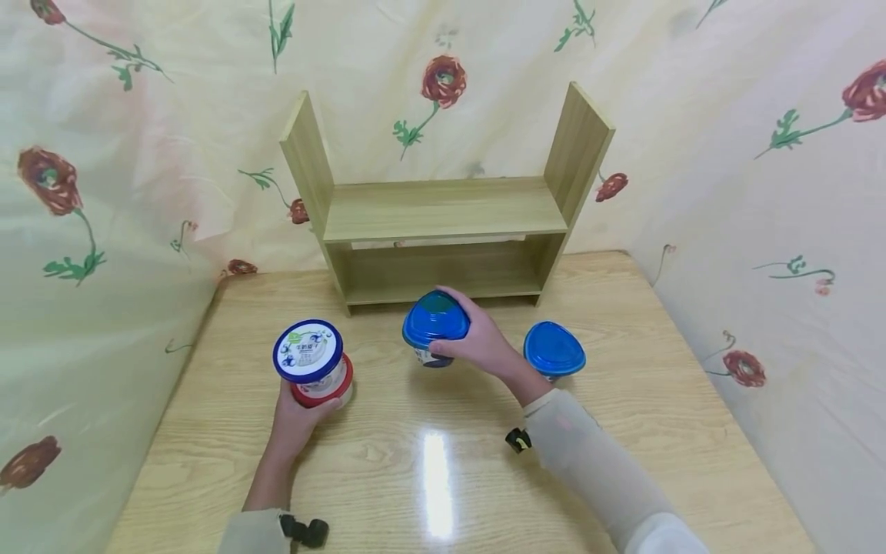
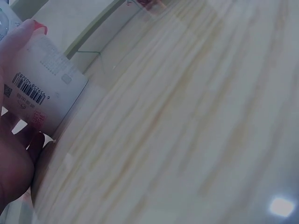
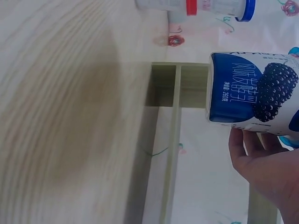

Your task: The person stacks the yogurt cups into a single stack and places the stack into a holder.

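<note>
Presently, the blue-lidded cup is gripped from above by the right hand, upright, just before the shelf; the red-banded cup is clasped by the left hand on the tabletop.

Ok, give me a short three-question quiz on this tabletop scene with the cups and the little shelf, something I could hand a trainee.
1. True or false: the right hand grips the blue-lidded cup from above, by its lid.
2. Multiple choice: the left hand holds which thing? A) the wooden shelf B) the stack of two cups, a blue-rimmed one on a red-rimmed one C) the lone blue-lidded cup
3. Fill in: the fruit pictured on the side of the right hand's cup, seen from the right wrist, is a dark ____.

Key: 1 true; 2 B; 3 berry (it looks like a blackberry).
</note>
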A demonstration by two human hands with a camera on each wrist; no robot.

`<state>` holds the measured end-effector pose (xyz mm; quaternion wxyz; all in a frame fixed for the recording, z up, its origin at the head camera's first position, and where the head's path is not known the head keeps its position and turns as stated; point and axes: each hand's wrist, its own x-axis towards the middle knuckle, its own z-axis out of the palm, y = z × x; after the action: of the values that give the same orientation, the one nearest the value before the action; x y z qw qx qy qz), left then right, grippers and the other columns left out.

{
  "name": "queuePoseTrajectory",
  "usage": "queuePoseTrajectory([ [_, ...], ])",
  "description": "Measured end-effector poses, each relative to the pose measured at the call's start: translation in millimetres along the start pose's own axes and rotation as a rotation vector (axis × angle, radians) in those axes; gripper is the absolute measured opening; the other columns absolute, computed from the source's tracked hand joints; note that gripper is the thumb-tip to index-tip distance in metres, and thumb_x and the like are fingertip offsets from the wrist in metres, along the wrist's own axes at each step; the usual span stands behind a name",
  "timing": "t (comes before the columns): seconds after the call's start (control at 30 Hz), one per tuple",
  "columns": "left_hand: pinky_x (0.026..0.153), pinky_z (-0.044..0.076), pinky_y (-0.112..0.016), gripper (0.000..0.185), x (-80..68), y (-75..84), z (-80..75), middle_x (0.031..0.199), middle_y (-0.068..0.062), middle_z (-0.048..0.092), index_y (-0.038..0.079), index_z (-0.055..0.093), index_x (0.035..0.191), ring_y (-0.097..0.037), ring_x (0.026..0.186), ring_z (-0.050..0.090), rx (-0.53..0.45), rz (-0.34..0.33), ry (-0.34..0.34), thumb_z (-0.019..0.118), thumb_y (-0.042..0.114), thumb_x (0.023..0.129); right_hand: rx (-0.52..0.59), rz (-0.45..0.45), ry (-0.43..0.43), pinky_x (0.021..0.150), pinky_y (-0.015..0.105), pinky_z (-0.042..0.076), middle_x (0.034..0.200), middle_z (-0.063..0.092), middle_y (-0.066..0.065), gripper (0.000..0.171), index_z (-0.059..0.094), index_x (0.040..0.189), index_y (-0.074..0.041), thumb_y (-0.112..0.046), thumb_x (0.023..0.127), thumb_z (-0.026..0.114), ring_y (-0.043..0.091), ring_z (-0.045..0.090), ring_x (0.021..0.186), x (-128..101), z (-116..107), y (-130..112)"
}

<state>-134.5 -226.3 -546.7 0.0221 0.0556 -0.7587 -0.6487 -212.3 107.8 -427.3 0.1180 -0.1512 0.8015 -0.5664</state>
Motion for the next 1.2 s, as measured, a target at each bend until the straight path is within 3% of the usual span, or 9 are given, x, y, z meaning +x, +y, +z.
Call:
queuePoseTrajectory([
  [0.37,0.108,0.027,-0.050,0.109,-0.5,-1.1,-0.3,0.148,-0.001,0.030,0.030,0.013,0.149,-0.024,0.134,0.031,-0.004,-0.010,0.004,0.086,0.021,0.070,0.004,-0.049,0.021,0.085,0.050,0.050,0.139,0.040,0.005,0.089,0.030,0.146,-0.037,-0.047,0.072,0.080,0.036,0.046,0.121,7.3,7.4,-23.4],
  [0.57,0.108,0.027,-0.051,0.107,-0.3,-2.0,-0.4,0.146,-0.001,0.032,0.033,0.014,0.149,-0.024,0.133,0.032,-0.011,0.005,0.001,0.086,0.020,0.070,0.005,-0.067,0.026,0.083,0.048,0.052,0.138,0.042,0.005,0.087,0.032,0.143,-0.041,-0.049,0.071,0.080,0.035,0.048,0.118,10.2,11.5,-39.5],
  [0.77,0.109,0.026,-0.051,0.105,-9.6,24.1,2.2,0.148,-0.006,0.030,0.022,0.012,0.150,-0.027,0.134,0.030,-0.006,-0.016,-0.017,0.083,0.012,0.074,0.010,-0.112,0.014,0.080,0.046,0.053,0.136,0.043,0.005,0.090,0.031,0.147,-0.030,-0.045,0.073,0.079,0.034,0.048,0.117,14.8,18.9,-53.1],
  [1.2,0.108,0.027,-0.052,0.104,-10.0,27.8,2.5,0.148,-0.007,0.030,0.022,0.012,0.150,-0.028,0.134,0.030,-0.018,-0.007,-0.025,0.083,0.012,0.074,-0.047,-0.156,0.015,0.078,0.039,0.055,0.136,0.045,0.003,0.085,0.031,0.144,-0.037,-0.043,0.075,0.079,0.030,0.050,0.116,28.3,45.7,-94.4],
])
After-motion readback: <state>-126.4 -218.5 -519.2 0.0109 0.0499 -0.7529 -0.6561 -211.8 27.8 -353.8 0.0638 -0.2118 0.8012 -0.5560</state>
